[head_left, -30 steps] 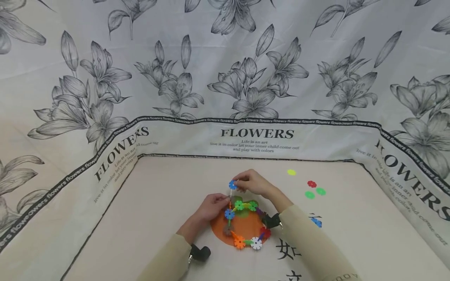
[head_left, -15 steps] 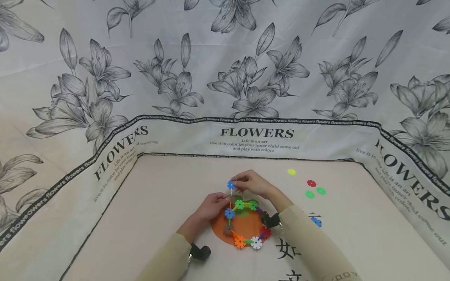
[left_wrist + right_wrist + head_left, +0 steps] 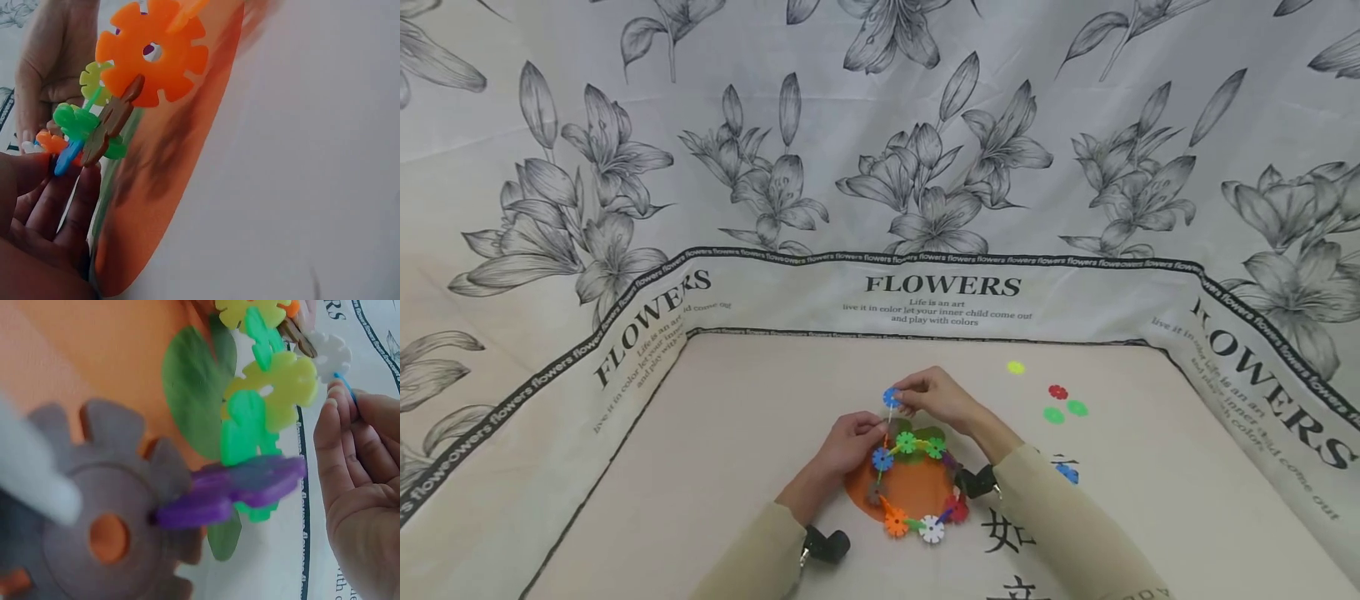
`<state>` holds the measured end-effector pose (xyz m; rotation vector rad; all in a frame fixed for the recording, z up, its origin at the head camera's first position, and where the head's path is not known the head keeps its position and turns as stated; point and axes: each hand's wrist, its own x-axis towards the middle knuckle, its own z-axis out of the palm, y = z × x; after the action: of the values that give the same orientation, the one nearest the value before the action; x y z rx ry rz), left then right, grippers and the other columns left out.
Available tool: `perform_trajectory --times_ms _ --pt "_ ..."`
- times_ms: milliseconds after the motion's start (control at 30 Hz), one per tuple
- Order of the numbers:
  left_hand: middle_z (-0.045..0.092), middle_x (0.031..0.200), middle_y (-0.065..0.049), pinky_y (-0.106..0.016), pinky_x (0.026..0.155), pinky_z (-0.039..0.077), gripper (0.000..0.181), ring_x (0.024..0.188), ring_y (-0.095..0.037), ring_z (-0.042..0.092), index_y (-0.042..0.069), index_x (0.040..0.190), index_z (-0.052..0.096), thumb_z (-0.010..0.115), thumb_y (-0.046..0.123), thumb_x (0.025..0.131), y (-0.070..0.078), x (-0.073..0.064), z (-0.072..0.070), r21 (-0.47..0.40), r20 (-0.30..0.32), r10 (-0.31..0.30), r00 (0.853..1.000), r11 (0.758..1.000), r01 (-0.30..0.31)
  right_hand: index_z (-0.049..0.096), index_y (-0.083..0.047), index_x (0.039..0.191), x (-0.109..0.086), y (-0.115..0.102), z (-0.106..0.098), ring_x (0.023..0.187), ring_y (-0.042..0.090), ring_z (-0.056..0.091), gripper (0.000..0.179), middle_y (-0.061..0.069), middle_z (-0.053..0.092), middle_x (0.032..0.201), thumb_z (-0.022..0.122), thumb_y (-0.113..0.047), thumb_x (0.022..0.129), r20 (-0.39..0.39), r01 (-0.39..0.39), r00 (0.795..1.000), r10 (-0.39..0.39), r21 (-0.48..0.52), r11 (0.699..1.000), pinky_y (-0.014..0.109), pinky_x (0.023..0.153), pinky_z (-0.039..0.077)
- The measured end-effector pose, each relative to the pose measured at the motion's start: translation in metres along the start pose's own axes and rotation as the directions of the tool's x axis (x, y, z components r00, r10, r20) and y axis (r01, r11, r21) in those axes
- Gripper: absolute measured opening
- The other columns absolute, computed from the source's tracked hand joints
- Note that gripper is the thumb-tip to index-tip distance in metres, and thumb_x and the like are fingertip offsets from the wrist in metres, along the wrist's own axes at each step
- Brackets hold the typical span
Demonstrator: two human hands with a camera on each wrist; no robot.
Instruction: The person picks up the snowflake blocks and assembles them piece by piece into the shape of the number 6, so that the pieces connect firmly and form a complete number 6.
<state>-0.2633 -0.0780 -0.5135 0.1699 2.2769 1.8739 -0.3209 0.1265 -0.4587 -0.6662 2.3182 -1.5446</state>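
Note:
Slotted plastic snowflake discs are joined edge to edge in a ring-shaped chain, with an orange disc [image 3: 896, 522] and a white disc [image 3: 932, 528] at its near side. My left hand [image 3: 850, 442] pinches the chain at its far left; in the left wrist view, a brown disc [image 3: 106, 128] and green disc [image 3: 76, 122] show close by its fingertips. Above it, my right hand [image 3: 943, 396] pinches a blue disc [image 3: 891, 397] between thumb and fingers. Seen edge-on in the head view, another white disc [image 3: 331, 356] links that blue one to the chain. A purple disc [image 3: 262, 478] crosses the right wrist view.
Loose discs lie on the cloth at right: yellow [image 3: 1016, 367], red [image 3: 1057, 392], two green [image 3: 1054, 415] and a blue one [image 3: 1067, 473] by the right sleeve. An orange round print [image 3: 925, 483] lies under the chain. Flower-printed fabric [image 3: 940, 167] rises behind.
The near part of the ring has shifted slightly left and toward me. Both hands keep their pinch in nearly the same place, and the head view has turned a little.

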Motion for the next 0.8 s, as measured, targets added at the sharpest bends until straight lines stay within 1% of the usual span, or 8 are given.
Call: perform_trajectory --times_ms 133,233,367,500,567,700,800 --pt "0.074 0.089 -0.005 -0.024 0.077 0.048 0.019 0.081 -0.013 0.061 0.0 0.104 0.07 0.063 0.018 0.103 -0.001 -0.0007 -0.0003 -0.008 -0.008 0.01 1.0 1.0 -0.01 0.072 0.006 0.118 0.0005 0.0021 0.0018 0.079 0.017 0.067 0.025 0.015 0.075 0.098 0.062 -0.01 0.102 -0.005 0.009 1.0 -0.009 0.006 1.0 0.033 0.077 0.058" --pt "0.073 0.087 -0.005 -0.024 0.076 0.048 0.018 0.08 -0.013 0.061 -0.001 0.104 0.07 0.063 0.016 0.103 -0.0018 -0.0002 -0.001 -0.018 -0.007 0.016 1.0 1.0 -0.016 0.071 0.006 0.12 0.0008 0.0033 0.002 0.08 0.019 0.067 0.026 0.016 0.075 0.1 0.061 -0.011 0.103 0.008 0.019 1.0 -0.019 -0.014 1.0 0.033 0.078 0.058" --pt "0.073 0.086 -0.006 -0.025 0.077 0.048 0.019 0.081 -0.014 0.06 -0.001 0.104 0.07 0.062 0.016 0.103 -0.0013 0.0024 -0.0008 -0.019 0.01 0.03 0.999 0.999 -0.03 0.071 0.005 0.121 -0.0003 0.0021 0.0001 0.081 0.021 0.067 0.027 0.016 0.075 0.097 0.061 -0.012 0.103 0.015 0.035 0.999 -0.034 -0.049 0.998 0.037 0.079 0.057" --pt "0.072 0.084 -0.004 -0.026 0.08 0.047 0.019 0.082 -0.014 0.06 0.001 0.104 0.07 0.062 0.018 0.104 0.0 0.002 -0.0015 -0.016 0.03 -0.009 1.0 1.0 0.009 0.07 0.005 0.122 -0.0019 0.0015 -0.0003 0.079 0.021 0.063 0.026 0.017 0.072 0.091 0.058 -0.011 0.104 0.034 0.054 0.998 -0.052 -0.063 0.997 0.045 0.08 0.056" --pt "0.072 0.084 -0.003 -0.028 0.083 0.047 0.02 0.083 -0.015 0.06 0.0 0.106 0.07 0.061 0.018 0.104 0.0004 0.0001 -0.0024 -0.017 0.045 -0.025 0.999 1.0 0.026 0.068 0.005 0.122 -0.0025 0.004 0.0002 0.078 0.02 0.062 0.026 0.016 0.071 0.09 0.058 -0.011 0.104 0.044 0.049 0.998 -0.046 -0.061 0.997 0.047 0.079 0.055" --pt "0.074 0.087 -0.007 -0.029 0.087 0.047 0.021 0.085 -0.015 0.061 -0.003 0.108 0.069 0.061 0.017 0.104 -0.0002 -0.0011 -0.0024 -0.027 0.058 -0.021 0.998 0.999 0.023 0.065 0.004 0.128 -0.003 0.0086 -0.0009 0.081 0.029 0.063 0.03 0.016 0.071 0.089 0.058 -0.012 0.105 0.066 0.023 0.998 -0.02 -0.041 0.999 0.046 0.079 0.055" --pt "0.074 0.088 -0.008 -0.028 0.085 0.046 0.021 0.083 -0.014 0.061 -0.003 0.106 0.069 0.061 0.016 0.104 0.0011 0.0004 -0.0021 -0.026 0.048 -0.011 0.999 1.0 0.012 0.063 0.003 0.133 -0.0018 0.0088 -0.0032 0.083 0.033 0.063 0.033 0.017 0.07 0.09 0.057 -0.012 0.105 0.082 0.024 0.996 -0.021 -0.033 0.999 0.044 0.078 0.054"
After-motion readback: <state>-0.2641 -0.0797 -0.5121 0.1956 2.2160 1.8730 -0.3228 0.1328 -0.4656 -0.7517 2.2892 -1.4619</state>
